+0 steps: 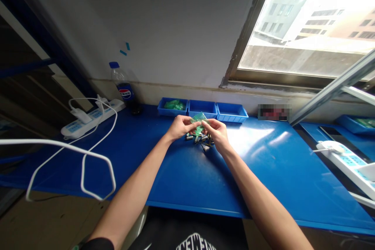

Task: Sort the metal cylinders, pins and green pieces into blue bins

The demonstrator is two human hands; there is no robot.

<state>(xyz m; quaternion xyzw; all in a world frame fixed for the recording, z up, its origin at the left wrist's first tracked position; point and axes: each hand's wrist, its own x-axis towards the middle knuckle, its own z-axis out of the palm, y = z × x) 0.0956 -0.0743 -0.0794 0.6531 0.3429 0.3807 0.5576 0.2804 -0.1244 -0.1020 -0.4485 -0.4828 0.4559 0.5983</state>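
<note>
Between my two hands is a small green plastic bag (199, 117), pinched from both sides above the table. My left hand (179, 128) grips its left side with thumb and fingers. On the other side my right hand (217, 132) pinches the bag's right side. A small pile of metal and dark parts (202, 139) lies on the blue table just under and in front of the hands; their exact kind is too small to tell. Whether the bag holds anything is unclear.
Three joined blue bins stand against the wall; the left bin (172, 111) holds green bags. At left are a cola bottle (124, 90), a white power strip (93, 119) and a looping white cable (113, 172). Another power strip (348, 160) lies at right, below a metal bar (334, 86).
</note>
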